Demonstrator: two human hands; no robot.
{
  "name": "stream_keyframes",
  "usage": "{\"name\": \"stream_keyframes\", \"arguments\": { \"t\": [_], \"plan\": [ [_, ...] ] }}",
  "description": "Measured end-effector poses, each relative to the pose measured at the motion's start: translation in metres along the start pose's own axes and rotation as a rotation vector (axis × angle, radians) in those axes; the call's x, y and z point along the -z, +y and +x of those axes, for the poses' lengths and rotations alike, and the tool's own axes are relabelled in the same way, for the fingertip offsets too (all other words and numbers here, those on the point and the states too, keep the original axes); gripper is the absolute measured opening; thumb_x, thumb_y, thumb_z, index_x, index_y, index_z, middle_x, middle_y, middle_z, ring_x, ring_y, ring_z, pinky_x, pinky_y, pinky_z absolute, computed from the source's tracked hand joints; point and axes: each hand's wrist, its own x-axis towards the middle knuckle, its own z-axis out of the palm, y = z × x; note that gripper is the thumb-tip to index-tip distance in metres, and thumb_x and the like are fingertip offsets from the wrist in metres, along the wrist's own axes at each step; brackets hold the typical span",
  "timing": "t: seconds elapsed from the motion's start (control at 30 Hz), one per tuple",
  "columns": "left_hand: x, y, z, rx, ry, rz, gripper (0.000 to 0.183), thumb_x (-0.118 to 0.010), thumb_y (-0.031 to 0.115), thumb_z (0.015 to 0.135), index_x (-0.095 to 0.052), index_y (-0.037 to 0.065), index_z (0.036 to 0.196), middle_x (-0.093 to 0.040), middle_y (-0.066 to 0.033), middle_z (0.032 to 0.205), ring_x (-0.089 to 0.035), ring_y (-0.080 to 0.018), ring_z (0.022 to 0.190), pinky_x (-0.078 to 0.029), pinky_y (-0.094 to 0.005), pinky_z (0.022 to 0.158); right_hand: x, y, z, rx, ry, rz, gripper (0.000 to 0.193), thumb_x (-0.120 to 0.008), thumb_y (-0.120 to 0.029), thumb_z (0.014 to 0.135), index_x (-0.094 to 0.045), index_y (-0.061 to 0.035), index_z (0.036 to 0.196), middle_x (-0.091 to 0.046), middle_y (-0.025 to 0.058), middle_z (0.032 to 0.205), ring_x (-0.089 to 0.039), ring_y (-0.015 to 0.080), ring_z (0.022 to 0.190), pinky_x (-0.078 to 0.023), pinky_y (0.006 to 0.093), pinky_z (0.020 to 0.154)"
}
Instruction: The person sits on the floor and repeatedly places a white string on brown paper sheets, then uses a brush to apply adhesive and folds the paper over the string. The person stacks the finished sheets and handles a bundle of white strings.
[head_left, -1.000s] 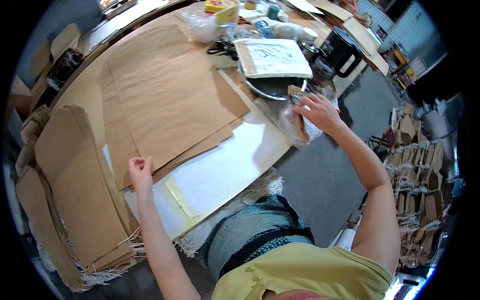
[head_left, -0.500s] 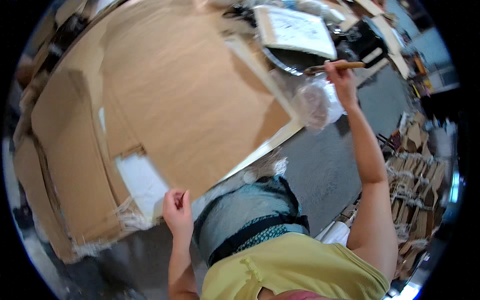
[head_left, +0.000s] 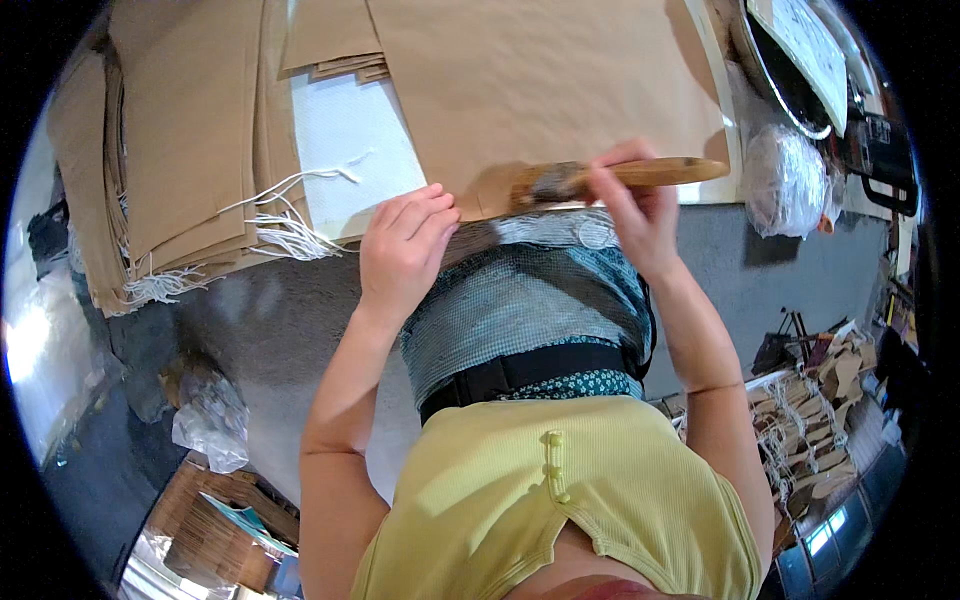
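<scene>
A large brown paper sheet (head_left: 540, 80) lies flat on the table in front of me. My right hand (head_left: 645, 205) is closed round the wooden handle of a wide, flat brush (head_left: 690, 170). The brush's dark bristles rest on the paper along its near edge, pointing left. My left hand (head_left: 405, 245) lies at the sheet's near left corner, fingers fairly straight and side by side over the edge. Its thumb is hidden. Just left of that hand shows a white textured surface (head_left: 350, 150), with loose white cords (head_left: 300, 185) across it.
Stacked brown paper pieces with white cord ends (head_left: 190, 130) lie at the left. At the right stand a black basin (head_left: 775, 75) with a white board on it and a clear plastic-wrapped bundle (head_left: 790, 180). Bundles of brown paper with cords (head_left: 810, 420) sit low at the right.
My right hand has brought the brush from beside the basin down to the paper's near edge. My left hand's fingers have straightened onto the corner. The view has turned.
</scene>
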Motion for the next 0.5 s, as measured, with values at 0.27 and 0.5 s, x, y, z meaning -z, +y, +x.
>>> {"name": "stream_keyframes", "arguments": {
  "t": [0.27, 0.5],
  "plan": [
    [0.001, 0.001, 0.005, 0.026, -0.015, -0.023, 0.012, -0.074, 0.003, 0.077, -0.071, 0.007, 0.089, -0.071, -0.0051, 0.097, -0.066, -0.0240, 0.103, -0.049, -0.0372, 0.087, 0.102, 0.015, -0.002, 0.218, 0.272, -0.631, 0.010, -0.069, -0.011, 0.090, -0.065, -0.0031, 0.088, -0.064, 0.0023, 0.077, -0.060, 0.0083, 0.069, -0.049, 0.0235, 0.061],
    [0.039, -0.012, 0.011, 0.073, -0.144, 0.066, 0.008, -0.070, 0.003, 0.079, -0.069, 0.004, 0.087, -0.069, -0.0091, 0.095, -0.065, -0.0269, 0.098, -0.049, -0.0371, 0.083, 0.163, -0.036, 0.004, 0.157, 0.328, -0.574, 0.021, -0.073, -0.019, 0.090, -0.071, -0.0053, 0.106, -0.072, 0.0030, 0.091, -0.068, 0.0089, 0.079, -0.054, 0.0220, 0.068]
  ]
}}
